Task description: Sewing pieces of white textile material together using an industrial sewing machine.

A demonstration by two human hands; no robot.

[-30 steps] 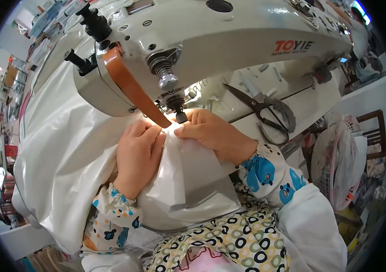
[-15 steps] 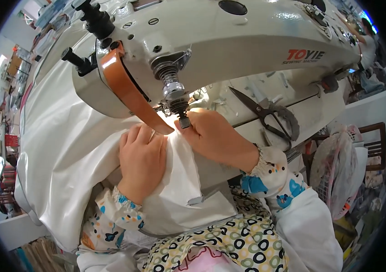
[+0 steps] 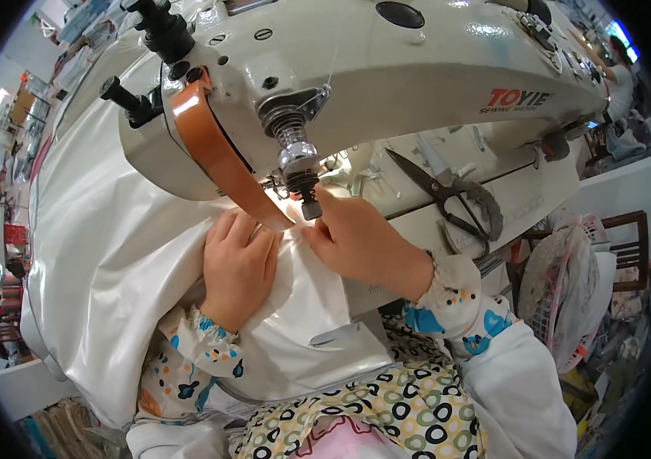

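Observation:
A large sheet of glossy white fabric (image 3: pixel 107 283) lies across the sewing machine bed and hangs over my lap. My left hand (image 3: pixel 240 268) rests on it just left of the presser foot area, fingers bent together and gripping a fold. On the other side of the needle area my right hand (image 3: pixel 364 241) is closed, with thumb and forefinger pinching the fabric's edge; its fingertips are partly hidden behind the machine's metal spring post (image 3: pixel 297 149). An orange guard (image 3: pixel 222 141) curves down between my hands. The needle itself cannot be made out.
Above my hands stretches the cream sewing machine arm (image 3: pixel 432 84). Black-handled scissors (image 3: pixel 448 200) lie on the table to the right, near thread scraps. A pink basket with plastic bags (image 3: pixel 566 294) and a wooden chair (image 3: pixel 628 249) stand at the right. Another person is at the far right.
My right hand has shifted slightly down and the fabric beneath it has spread a little to the right. My left hand stays almost in place on the fabric.

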